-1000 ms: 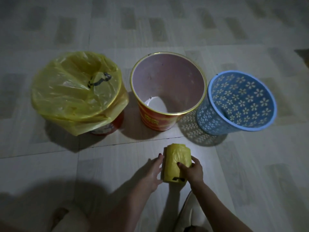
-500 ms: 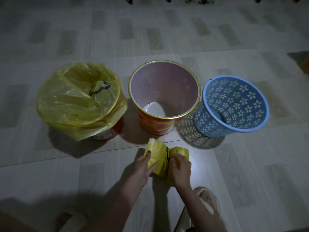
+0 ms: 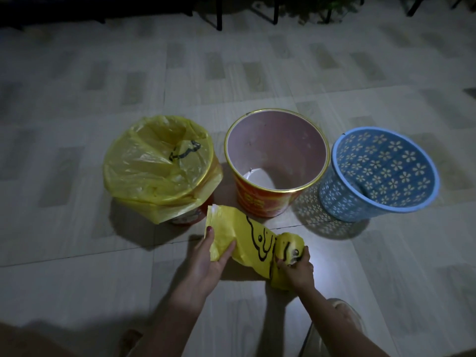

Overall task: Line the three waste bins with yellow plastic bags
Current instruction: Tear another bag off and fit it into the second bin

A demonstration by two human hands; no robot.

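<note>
Three bins stand in a row on the tiled floor. The left bin (image 3: 190, 215) wears a yellow bag (image 3: 154, 166) folded over its rim. The middle red bin (image 3: 262, 202) with a pale pink inside is bare. The right blue flower-pattern basket (image 3: 342, 199) is bare too. In front of them my right hand (image 3: 296, 269) grips a roll of yellow bags (image 3: 288, 246). My left hand (image 3: 206, 258) pinches the free end of the bag strip (image 3: 231, 228), pulled out to the left with black print showing.
Dark chair or table legs (image 3: 219, 19) line the far edge of the floor. A pale slipper (image 3: 342, 313) sits under my right forearm. The basket's perforated wall throws a dotted shadow on the tiles (image 3: 319, 222).
My left hand has drawn the bag's end away from the roll to the left, so a longer strip is unrolled. The camera has lifted, showing more far floor.
</note>
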